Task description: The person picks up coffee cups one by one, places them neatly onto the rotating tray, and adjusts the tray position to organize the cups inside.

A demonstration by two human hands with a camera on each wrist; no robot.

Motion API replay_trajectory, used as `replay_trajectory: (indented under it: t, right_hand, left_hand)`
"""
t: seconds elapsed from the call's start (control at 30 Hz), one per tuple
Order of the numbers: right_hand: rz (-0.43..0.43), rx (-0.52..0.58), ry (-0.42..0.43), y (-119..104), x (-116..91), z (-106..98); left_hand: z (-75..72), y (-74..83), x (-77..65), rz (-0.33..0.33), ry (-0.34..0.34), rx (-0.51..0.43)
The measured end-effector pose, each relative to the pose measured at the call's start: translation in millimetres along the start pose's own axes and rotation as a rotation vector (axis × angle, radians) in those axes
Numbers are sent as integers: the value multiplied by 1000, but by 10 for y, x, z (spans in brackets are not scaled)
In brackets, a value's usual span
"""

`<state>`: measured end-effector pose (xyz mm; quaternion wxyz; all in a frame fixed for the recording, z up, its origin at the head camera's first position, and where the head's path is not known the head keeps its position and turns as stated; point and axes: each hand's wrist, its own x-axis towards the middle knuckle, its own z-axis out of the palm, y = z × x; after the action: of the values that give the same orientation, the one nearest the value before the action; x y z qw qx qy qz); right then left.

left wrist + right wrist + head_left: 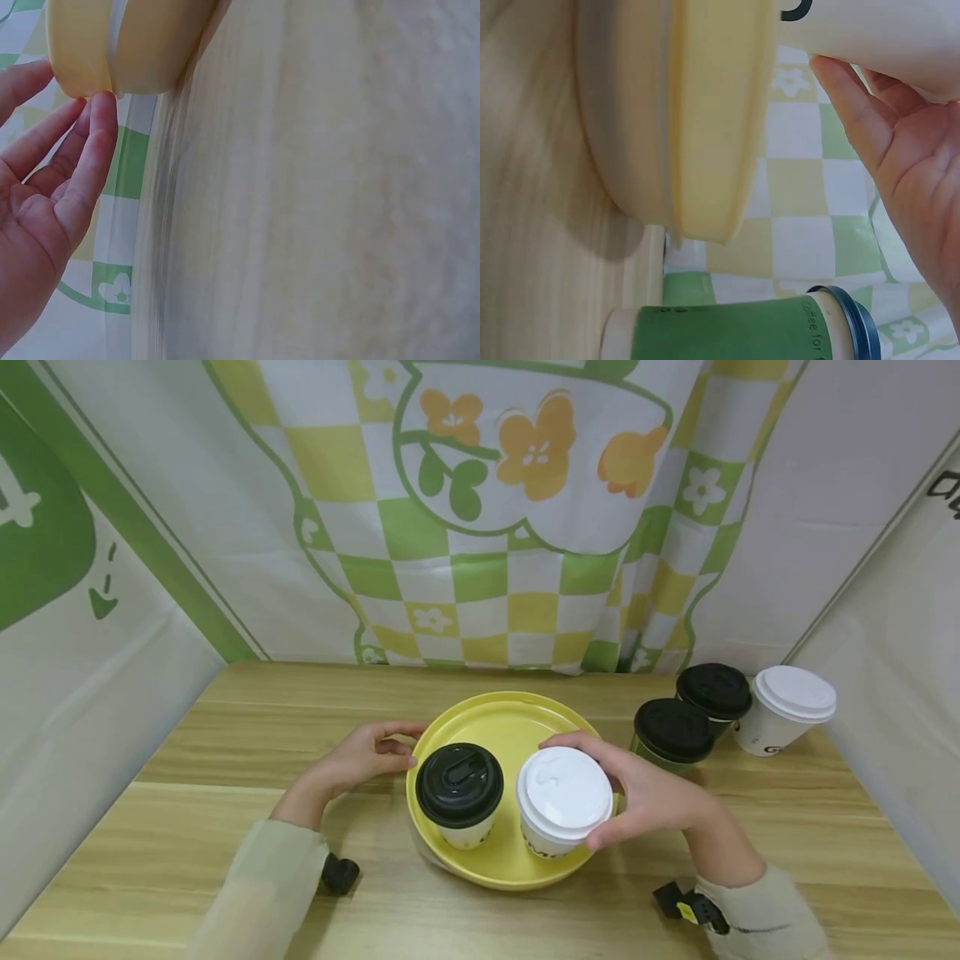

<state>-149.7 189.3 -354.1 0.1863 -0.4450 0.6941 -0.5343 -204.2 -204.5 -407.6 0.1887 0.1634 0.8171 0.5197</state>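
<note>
A round yellow tray (507, 717) with a raised rim sits at the middle of the table. Inside it, on the left, stands a paper cup with a black lid (460, 787). My right hand (651, 789) grips a white-lidded paper cup (564, 793), thumb at the near side and fingers round the far side, over the tray's right part. Whether that cup's base touches the tray cannot be seen. With its fingertips, my left hand (365, 758) touches the tray's left rim; in the left wrist view the fingers (96, 150) are fairly straight against the tray's side (150, 52).
Right of the tray stand two black-lidded cups (673, 731), one behind the other; the nearer has a green sleeve (727, 330). Beside them is another white-lidded cup (783, 708). A checked curtain (480, 585) hangs behind the wooden table (202, 827).
</note>
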Motion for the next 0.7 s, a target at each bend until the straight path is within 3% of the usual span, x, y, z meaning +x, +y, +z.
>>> replay_trajectory:
  t: [0.7]
  right_hand:
    - [63,14,-33,111,39,121]
  left_hand:
    - [-4,25,31,-13,3,-9]
